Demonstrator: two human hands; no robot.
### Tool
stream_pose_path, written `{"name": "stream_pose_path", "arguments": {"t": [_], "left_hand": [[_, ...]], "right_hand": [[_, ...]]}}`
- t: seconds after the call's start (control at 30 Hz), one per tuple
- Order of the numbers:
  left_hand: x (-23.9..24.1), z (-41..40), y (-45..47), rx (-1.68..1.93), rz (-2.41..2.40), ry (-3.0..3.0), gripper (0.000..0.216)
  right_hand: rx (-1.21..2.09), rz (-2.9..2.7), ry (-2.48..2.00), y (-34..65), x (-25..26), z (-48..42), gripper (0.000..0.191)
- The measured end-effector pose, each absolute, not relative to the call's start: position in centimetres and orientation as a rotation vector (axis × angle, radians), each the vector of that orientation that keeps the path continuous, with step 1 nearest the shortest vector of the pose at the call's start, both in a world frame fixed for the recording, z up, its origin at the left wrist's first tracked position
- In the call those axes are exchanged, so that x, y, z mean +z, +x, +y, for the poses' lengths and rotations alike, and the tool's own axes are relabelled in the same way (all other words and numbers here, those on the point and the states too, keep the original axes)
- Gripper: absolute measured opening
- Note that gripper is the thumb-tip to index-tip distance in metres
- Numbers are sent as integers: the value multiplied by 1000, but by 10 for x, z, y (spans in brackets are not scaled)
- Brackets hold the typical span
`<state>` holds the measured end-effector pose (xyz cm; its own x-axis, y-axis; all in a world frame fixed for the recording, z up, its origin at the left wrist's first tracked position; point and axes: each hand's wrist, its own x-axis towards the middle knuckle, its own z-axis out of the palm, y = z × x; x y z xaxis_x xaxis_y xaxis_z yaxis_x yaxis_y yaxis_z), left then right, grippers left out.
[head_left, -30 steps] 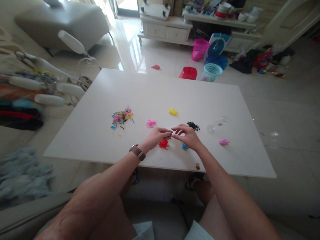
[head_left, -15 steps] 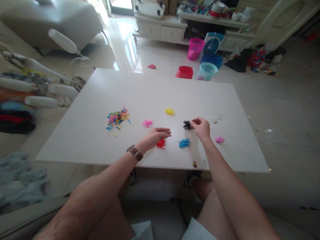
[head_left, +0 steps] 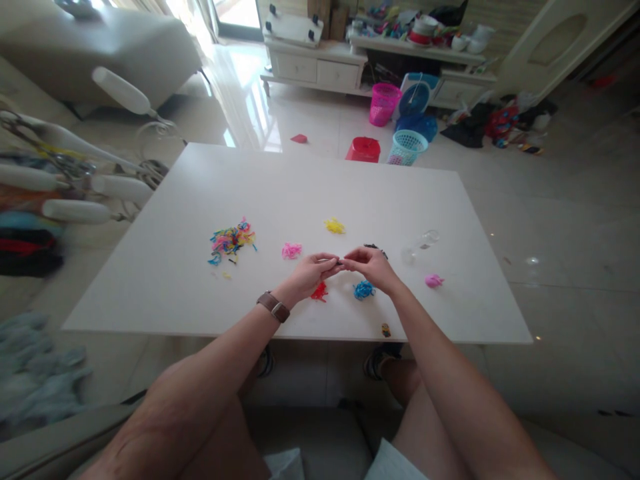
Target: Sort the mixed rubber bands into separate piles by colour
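Note:
Over the middle of the table, my left hand (head_left: 314, 273) and my right hand (head_left: 373, 265) meet at their fingertips. Between them is a small black piece (head_left: 339, 262), mostly hidden, pinched by both. Small strip-like pieces lie sorted by colour around the hands: a red pile (head_left: 319, 291) partly under my left hand, a blue pile (head_left: 364, 290) below my right hand, a pink pile (head_left: 291, 251) and a yellow pile (head_left: 335, 226). The black pile (head_left: 376, 249) is largely covered by my right hand. A mixed-colour pile (head_left: 232, 241) lies farther left.
On the right of the white table (head_left: 280, 177) are a clear plastic container (head_left: 429, 239) and a pinkish-purple lump (head_left: 433, 281). A small yellow figure (head_left: 385, 330) lies by the near edge. Baskets, including a light blue one (head_left: 407, 148), stand beyond the far edge.
My right hand has moved left from the black pile to my left fingertips. Both hands now touch around the small black piece. The view has shifted slightly.

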<state>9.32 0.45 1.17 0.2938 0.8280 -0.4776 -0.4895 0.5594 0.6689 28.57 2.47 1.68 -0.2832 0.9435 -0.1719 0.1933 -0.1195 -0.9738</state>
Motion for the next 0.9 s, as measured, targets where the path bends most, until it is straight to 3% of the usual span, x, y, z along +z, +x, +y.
{"name": "stream_pose_path", "arguments": {"t": [0.13,0.3,0.57,0.9], "left_hand": [[4,12,103,939,931,493,3],[-3,17,120,958,961,674,18],[-7,29,153,952,958,720,26],[-23,43,186,1100,1195,597,10]], "right_hand": [[1565,-1314,-1301,281,17,21,37],[1595,-1106,-1380,289,12,24,37],[1049,-1285,-1598,309,7,28,14],[744,-1322,-1704,348,31,23,15]]}}
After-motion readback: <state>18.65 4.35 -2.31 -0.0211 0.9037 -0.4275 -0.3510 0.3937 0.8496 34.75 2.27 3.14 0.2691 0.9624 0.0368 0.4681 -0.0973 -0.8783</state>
